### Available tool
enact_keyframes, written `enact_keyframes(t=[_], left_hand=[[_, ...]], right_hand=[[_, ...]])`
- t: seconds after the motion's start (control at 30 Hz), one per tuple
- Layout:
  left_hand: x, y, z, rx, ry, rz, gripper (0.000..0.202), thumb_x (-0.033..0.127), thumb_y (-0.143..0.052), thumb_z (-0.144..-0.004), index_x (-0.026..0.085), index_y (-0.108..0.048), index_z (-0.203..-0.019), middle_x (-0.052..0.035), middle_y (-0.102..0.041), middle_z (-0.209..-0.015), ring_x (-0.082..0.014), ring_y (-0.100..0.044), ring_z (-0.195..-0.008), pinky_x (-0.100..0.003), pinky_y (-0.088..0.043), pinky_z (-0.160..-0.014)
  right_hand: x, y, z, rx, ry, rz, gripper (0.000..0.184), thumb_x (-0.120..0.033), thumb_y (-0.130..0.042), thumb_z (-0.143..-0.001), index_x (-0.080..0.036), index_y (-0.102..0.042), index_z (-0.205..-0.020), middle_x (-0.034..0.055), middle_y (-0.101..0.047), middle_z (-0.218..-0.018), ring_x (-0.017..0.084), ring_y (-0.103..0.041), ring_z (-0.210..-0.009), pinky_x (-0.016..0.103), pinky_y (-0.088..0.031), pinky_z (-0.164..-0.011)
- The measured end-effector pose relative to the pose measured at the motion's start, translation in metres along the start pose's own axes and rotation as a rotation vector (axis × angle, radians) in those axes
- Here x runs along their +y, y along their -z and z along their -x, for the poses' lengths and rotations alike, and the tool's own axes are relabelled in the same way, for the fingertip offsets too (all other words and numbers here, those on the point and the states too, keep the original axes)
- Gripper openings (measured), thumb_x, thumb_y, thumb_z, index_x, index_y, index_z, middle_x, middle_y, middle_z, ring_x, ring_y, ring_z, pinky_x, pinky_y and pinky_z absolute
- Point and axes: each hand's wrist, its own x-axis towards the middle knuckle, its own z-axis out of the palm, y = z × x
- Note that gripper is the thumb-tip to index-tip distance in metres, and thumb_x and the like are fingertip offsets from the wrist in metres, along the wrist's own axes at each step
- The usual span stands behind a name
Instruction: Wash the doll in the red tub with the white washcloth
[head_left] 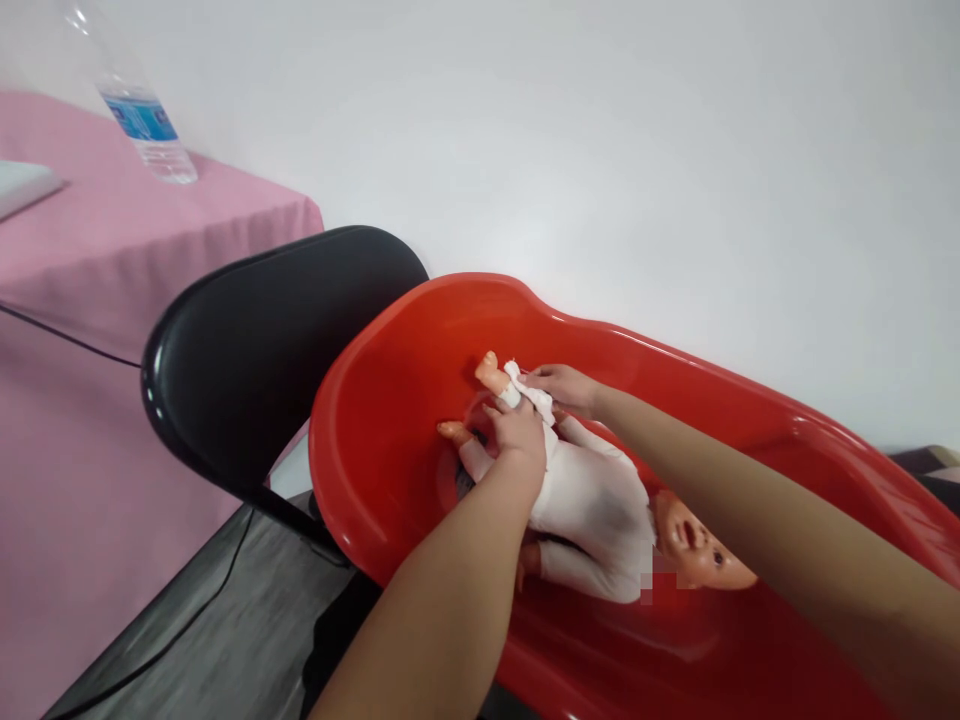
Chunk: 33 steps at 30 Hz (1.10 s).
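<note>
A baby doll [585,495] in a white long-sleeved suit lies on its back in a red baby bathtub [382,380]. Its head is toward the right and its bare feet point up and left. My left hand [519,432] is closed on the doll's leg, near the hips, with the fingers partly hidden. Just beyond it, my right hand [564,388] pinches a bunched white cloth [534,395] against the doll's other leg. Whether the cloth is loose or part of the suit, I cannot tell. A grey smudge marks the doll's chest.
A black chair [277,340] stands against the tub's left end. Behind it is a table with a pink cloth [225,205], holding a clear water bottle [146,120] and a white flat item [26,185]. A dark cable [172,635] runs along the grey floor. A white wall rises behind the tub.
</note>
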Motion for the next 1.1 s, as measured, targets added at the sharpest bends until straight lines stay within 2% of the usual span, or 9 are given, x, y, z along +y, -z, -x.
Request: enact_keyframes(t=[0.13, 0.27, 0.37, 0.43, 0.57, 0.77, 0.9, 0.97, 1.1], left_hand=[[0.0, 0.0, 0.0, -0.011, -0.004, -0.019, 0.058, 0.013, -0.046, -0.098, 0.029, -0.046, -0.154, -0.0119, -0.046, -0.158, -0.0421, -0.037, -0.146, -0.066, -0.046, -0.106], [0.002, 0.001, -0.002, 0.02, 0.01, 0.026, 0.059, 0.011, -0.04, -0.1, 0.029, -0.044, -0.156, -0.0097, -0.035, -0.165, -0.0429, -0.039, -0.145, -0.065, -0.043, -0.11], [0.004, 0.002, -0.002, 0.03, 0.007, 0.035, 0.058, 0.013, -0.042, -0.1, 0.032, -0.046, -0.154, -0.0062, -0.036, -0.164, -0.0428, -0.037, -0.146, -0.066, -0.037, -0.115], [0.005, 0.001, -0.002, 0.025, -0.006, 0.015, 0.059, 0.013, -0.042, -0.099, 0.032, -0.045, -0.155, -0.006, -0.043, -0.16, -0.0424, -0.035, -0.147, -0.068, -0.032, -0.117], [0.005, -0.001, -0.001, 0.01, -0.004, -0.005, 0.058, 0.015, -0.043, -0.1, 0.032, -0.044, -0.156, -0.0078, -0.047, -0.157, -0.0415, -0.033, -0.149, -0.07, -0.029, -0.118], [0.003, -0.001, 0.0, 0.006, 0.009, 0.016, 0.059, 0.013, -0.044, -0.098, 0.03, -0.047, -0.154, -0.0089, -0.046, -0.158, -0.0421, -0.036, -0.148, -0.072, -0.027, -0.118], [0.005, -0.001, -0.001, 0.03, 0.022, 0.011, 0.059, 0.012, -0.039, -0.099, 0.03, -0.045, -0.155, -0.0064, -0.035, -0.165, -0.0442, -0.036, -0.147, -0.07, -0.031, -0.117], [0.006, -0.001, -0.002, 0.034, 0.027, 0.001, 0.059, 0.01, -0.037, -0.099, 0.029, -0.046, -0.154, -0.0057, -0.031, -0.167, -0.0448, -0.038, -0.145, -0.069, -0.033, -0.117], [0.006, -0.002, -0.001, 0.029, 0.047, 0.012, 0.061, 0.007, -0.041, -0.096, 0.028, -0.048, -0.153, -0.0075, -0.039, -0.161, -0.0432, -0.041, -0.144, -0.071, -0.033, -0.117]], right_hand=[[-0.001, 0.002, -0.002, -0.022, 0.015, 0.076, 0.045, -0.054, -0.089, -0.066, -0.02, -0.064, -0.085, -0.0011, -0.059, -0.061, 0.011, -0.047, -0.048, 0.022, -0.034, -0.04], [-0.003, 0.002, -0.002, 0.053, 0.124, 0.073, 0.029, -0.045, -0.079, -0.075, -0.02, -0.065, -0.082, 0.001, -0.062, -0.066, 0.013, -0.052, -0.054, 0.024, -0.04, -0.046], [-0.003, 0.0, 0.0, 0.133, 0.251, 0.003, 0.019, -0.035, -0.076, -0.073, -0.019, -0.066, -0.076, 0.0058, -0.07, -0.09, 0.016, -0.061, -0.071, 0.026, -0.05, -0.06], [-0.002, 0.0, 0.0, 0.09, 0.319, 0.007, 0.018, -0.033, -0.076, -0.07, -0.019, -0.066, -0.073, 0.0063, -0.071, -0.1, 0.017, -0.064, -0.08, 0.028, -0.052, -0.068], [-0.003, 0.003, -0.002, 0.097, 0.251, 0.204, 0.026, -0.041, -0.079, -0.071, -0.019, -0.064, -0.075, 0.0008, -0.064, -0.071, 0.015, -0.056, -0.063, 0.027, -0.046, -0.058], [-0.011, -0.002, 0.0, 0.312, 0.254, 0.349, 0.04, -0.034, -0.088, -0.06, -0.02, -0.06, -0.085, -0.0006, -0.066, -0.078, 0.014, -0.057, -0.068, 0.024, -0.044, -0.059], [-0.024, 0.003, 0.012, 0.302, 0.244, 0.53, 0.027, -0.039, -0.072, -0.076, -0.018, -0.057, -0.068, -0.0033, -0.056, -0.063, 0.012, -0.049, -0.062, 0.026, -0.037, -0.058], [-0.037, 0.012, 0.018, 0.487, 0.315, 0.564, 0.027, -0.035, -0.064, -0.082, -0.019, -0.052, -0.063, -0.0041, -0.05, -0.06, 0.012, -0.045, -0.061, 0.027, -0.034, -0.058], [-0.067, 0.04, 0.02, 1.021, 0.509, 0.456, 0.034, -0.032, -0.056, -0.093, -0.024, -0.036, -0.066, -0.0055, -0.036, -0.062, 0.014, -0.037, -0.063, 0.031, -0.033, -0.062]])
